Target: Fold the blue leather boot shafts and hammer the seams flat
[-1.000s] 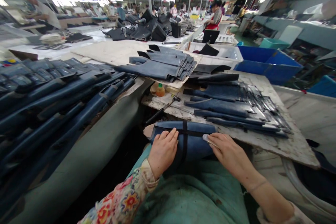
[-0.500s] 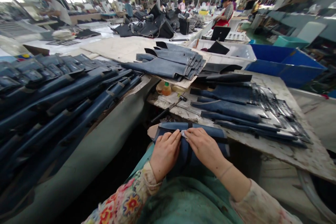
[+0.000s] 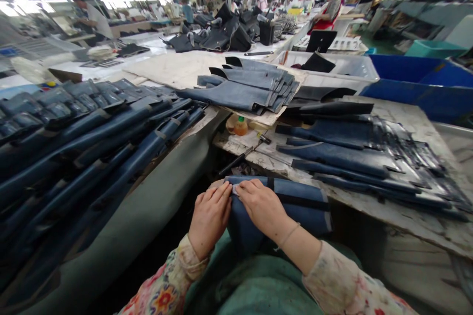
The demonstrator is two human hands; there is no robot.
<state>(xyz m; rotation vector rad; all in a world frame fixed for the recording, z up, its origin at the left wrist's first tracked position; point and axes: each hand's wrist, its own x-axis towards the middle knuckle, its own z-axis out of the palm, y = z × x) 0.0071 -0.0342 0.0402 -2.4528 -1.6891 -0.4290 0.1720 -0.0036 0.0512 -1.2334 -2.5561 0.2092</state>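
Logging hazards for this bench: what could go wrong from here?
The black strip could shift if the left hand slips on the blue piece. The right hand, with a small pale piece at its fingertips, might bump the left. The hammer, lying by the edge of the board, could get knocked off.

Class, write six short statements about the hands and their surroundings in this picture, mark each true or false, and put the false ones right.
1. The left hand and right hand both touch the blue piece. True.
2. The bottle has a red cap. False: its cap is green.
3. A small pale thing shows at the right hand's fingertips. True.
4. Both sleeves are plain. False: they are flowered.
5. A black strip runs along the blue piece. True.
6. The blue bin is left of the white bin. False: it is to the right.
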